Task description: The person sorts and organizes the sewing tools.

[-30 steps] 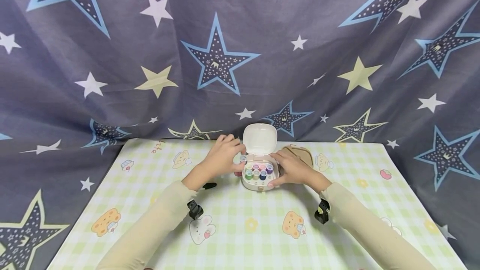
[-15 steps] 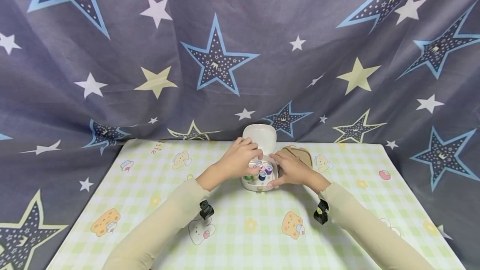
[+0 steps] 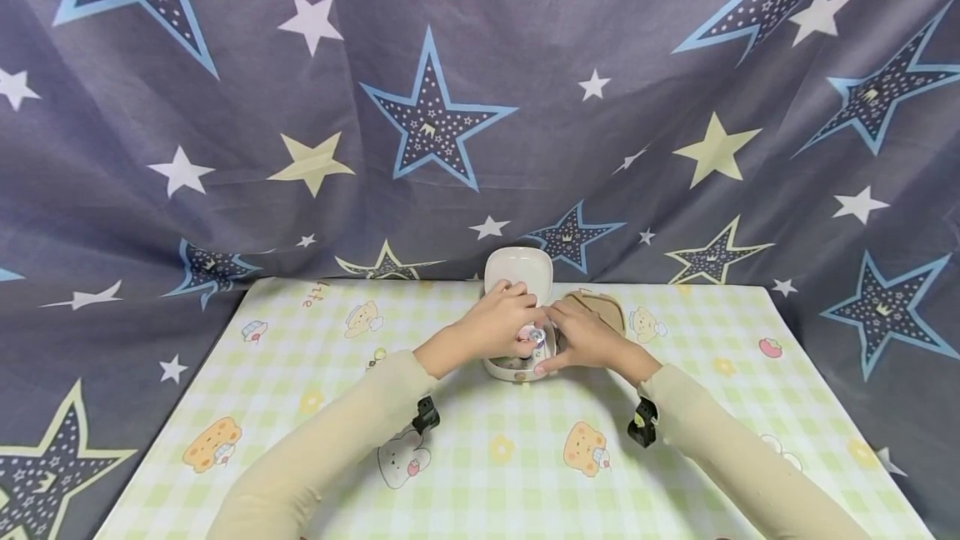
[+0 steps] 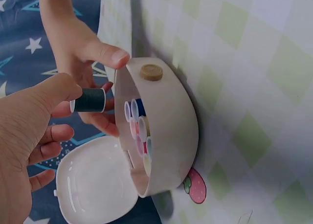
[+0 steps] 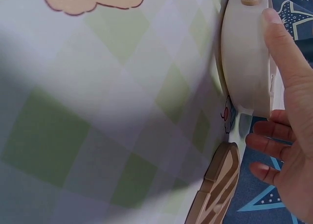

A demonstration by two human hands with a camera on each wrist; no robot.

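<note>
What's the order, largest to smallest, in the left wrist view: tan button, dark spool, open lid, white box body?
1. White box body
2. Open lid
3. Dark spool
4. Tan button

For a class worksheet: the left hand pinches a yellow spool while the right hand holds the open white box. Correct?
Wrong colour: the left hand pinches a dark green spool, as the left wrist view shows, while the right hand holds the open white box.

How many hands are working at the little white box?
2: the left hand pinches a dark green spool by the open box; the right hand grips its edge. Neither is fully hidden.
</note>
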